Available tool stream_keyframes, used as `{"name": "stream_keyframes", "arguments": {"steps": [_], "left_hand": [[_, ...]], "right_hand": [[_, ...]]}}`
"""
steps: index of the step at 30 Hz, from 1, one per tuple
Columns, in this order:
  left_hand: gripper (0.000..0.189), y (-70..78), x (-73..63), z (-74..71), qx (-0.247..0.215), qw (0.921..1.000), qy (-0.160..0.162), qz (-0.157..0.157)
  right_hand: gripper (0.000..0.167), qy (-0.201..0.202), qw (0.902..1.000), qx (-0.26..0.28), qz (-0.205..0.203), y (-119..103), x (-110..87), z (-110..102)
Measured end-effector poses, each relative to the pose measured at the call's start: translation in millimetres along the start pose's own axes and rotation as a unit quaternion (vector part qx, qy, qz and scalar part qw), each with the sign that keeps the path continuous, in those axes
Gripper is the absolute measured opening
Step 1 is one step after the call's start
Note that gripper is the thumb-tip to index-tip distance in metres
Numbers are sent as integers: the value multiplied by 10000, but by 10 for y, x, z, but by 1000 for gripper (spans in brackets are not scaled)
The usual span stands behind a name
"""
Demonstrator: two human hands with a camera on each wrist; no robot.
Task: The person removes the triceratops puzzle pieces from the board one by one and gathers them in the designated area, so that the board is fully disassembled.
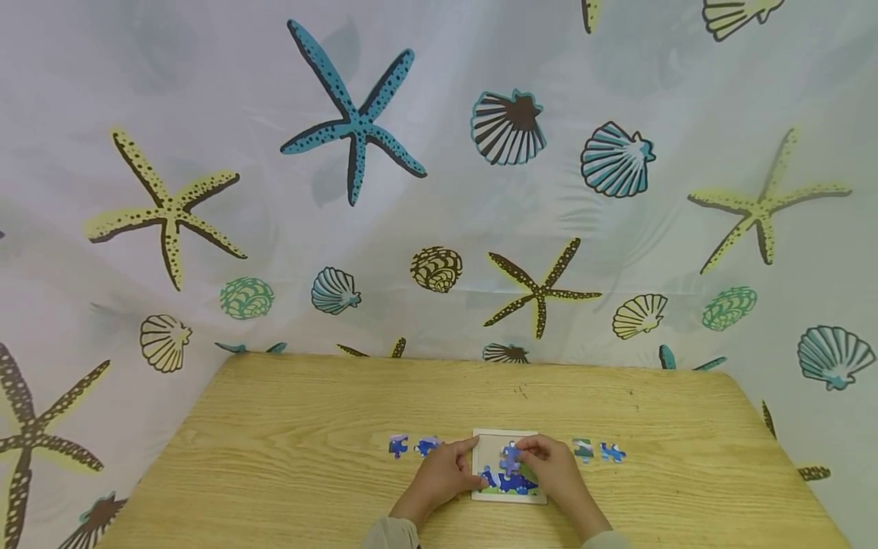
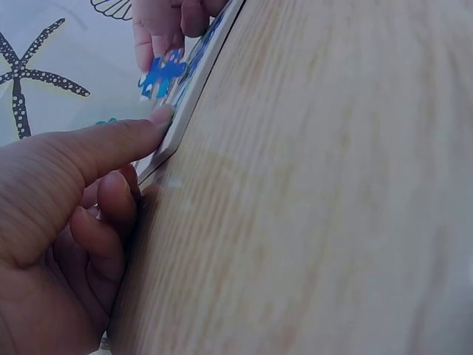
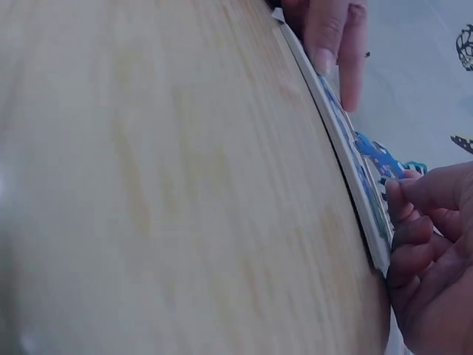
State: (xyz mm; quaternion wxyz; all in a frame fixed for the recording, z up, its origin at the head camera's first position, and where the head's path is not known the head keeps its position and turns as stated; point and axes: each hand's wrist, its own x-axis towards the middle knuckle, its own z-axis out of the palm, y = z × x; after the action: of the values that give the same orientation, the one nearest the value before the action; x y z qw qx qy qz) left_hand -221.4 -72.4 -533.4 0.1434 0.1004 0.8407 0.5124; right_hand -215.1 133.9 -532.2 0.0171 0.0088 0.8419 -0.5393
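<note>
While left hand (image 1: 442, 471) touches tray (image 1: 507, 497), right hand (image 1: 552, 467) pinches puzzle piece (image 1: 509, 460) above.

Curtained nook, room type unclear: starfish-print cloth (image 1: 425, 206), wooden table (image 1: 309, 419).

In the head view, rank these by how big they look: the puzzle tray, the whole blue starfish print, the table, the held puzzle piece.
1. Table
2. Blue starfish print
3. Puzzle tray
4. Held puzzle piece

Right hand (image 3: 436, 255) pinches a blue puzzle piece (image 3: 380, 156)
Left hand (image 3: 330, 33) touches the tray (image 3: 344, 150) near one corner.
</note>
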Motion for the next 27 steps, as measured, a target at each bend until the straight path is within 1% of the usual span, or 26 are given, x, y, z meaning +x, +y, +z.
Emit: {"name": "stream_keyframes", "arguments": {"steps": [5, 8, 11, 20, 23, 27], "left_hand": [[73, -29, 9, 5, 52, 10000, -37, 3], [73, -45, 19, 10, 94, 10000, -14, 10], [73, -50, 23, 14, 125, 9999, 15, 48], [73, -32, 9, 4, 201, 9997, 44, 150], [73, -17, 4, -1, 146, 9998, 2, 142], [73, -7, 1, 0, 56, 10000, -55, 62]], "right_hand": [[9, 175, 9990, 371, 181, 52, 9, -156], [11, 313, 9981, 383, 361, 88, 20, -302], [14, 455, 9970, 378, 508, 136, 26, -498], [22, 640, 9947, 78, 799, 386, -16, -1150], [24, 700, 9936, -82, 881, 475, -47, -1321], [27, 711, 9922, -281, 980, 570, -87, -1487]]}}
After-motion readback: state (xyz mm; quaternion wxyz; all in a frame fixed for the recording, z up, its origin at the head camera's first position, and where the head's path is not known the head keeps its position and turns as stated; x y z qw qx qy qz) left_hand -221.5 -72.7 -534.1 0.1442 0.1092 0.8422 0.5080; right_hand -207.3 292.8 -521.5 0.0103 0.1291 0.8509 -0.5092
